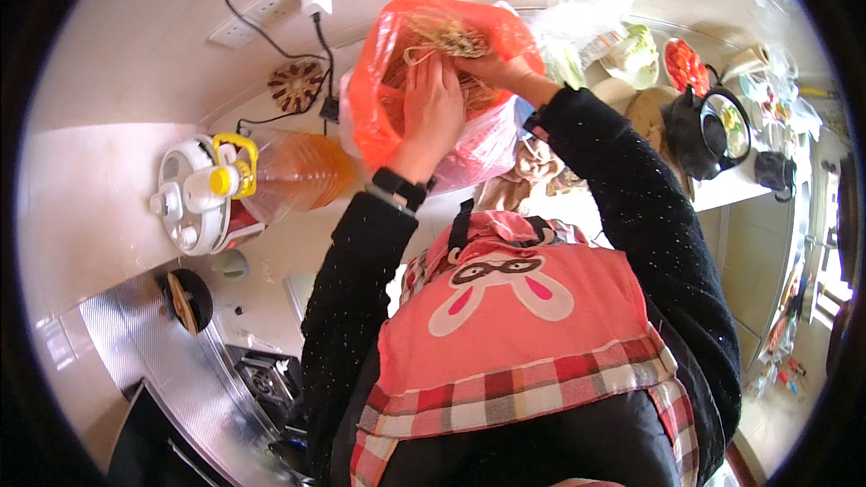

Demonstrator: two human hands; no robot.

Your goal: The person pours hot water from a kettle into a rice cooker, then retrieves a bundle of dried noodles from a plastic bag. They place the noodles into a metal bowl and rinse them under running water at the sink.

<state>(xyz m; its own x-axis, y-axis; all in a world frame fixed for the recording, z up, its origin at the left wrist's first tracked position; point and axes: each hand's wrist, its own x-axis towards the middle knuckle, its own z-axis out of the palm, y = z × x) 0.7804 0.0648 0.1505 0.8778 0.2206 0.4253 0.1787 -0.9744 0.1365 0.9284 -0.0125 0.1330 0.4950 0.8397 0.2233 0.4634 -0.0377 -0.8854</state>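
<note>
An open red plastic bag (pixel 372 47) stands on the counter, with a pinkish translucent bag (pixel 484 155) around its lower part. Brown dried strands (pixel 396 71) fill its inside. At the mouth lies a paler bundle of dried stalks (pixel 450 37), its exact kind unclear. My left hand (pixel 436 98) reaches into the bag, fingers extended over the brown strands; whether it grips any is hidden. From the other side, my right hand (pixel 497 71) has its fingers closed at the lower edge of the pale bundle.
Left of the bag are an oil jug (pixel 298 166) with a yellow handle, a white appliance (pixel 193 196) and a cord (pixel 325 54) from the wall socket. To the right stand cabbage (pixel 629 54), a plate of chopped red food (pixel 687 64) and a black kettle (pixel 697 135).
</note>
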